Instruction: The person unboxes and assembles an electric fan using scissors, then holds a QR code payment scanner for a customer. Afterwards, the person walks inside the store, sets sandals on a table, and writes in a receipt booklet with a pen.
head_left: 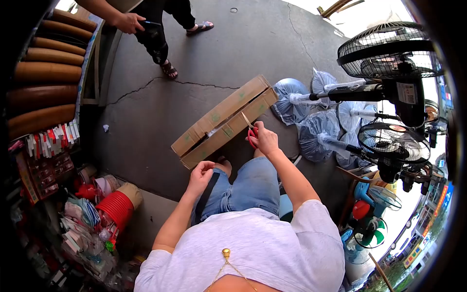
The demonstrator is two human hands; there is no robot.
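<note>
A long cardboard box (219, 109) lies slantwise in front of my knees, a dark gap running along its length with something pale just visible inside. Red-handled scissors (252, 132) are in my right hand (266, 139), their blades pointing at the box's near side close to its right end. My left hand (200, 177) hovers by my left knee, just below the box's left end. Its fingers are curled together, and I cannot make out whether anything is in them.
Several standing fans (396, 141) with plastic-wrapped bases (318, 136) crowd the right. Rolled brown sheets (46, 73) are stacked at left, above shelved small goods and a red bucket (116, 210). Another person (155, 29) stands beyond the box, holding a phone. Cracks cross the grey floor (141, 131).
</note>
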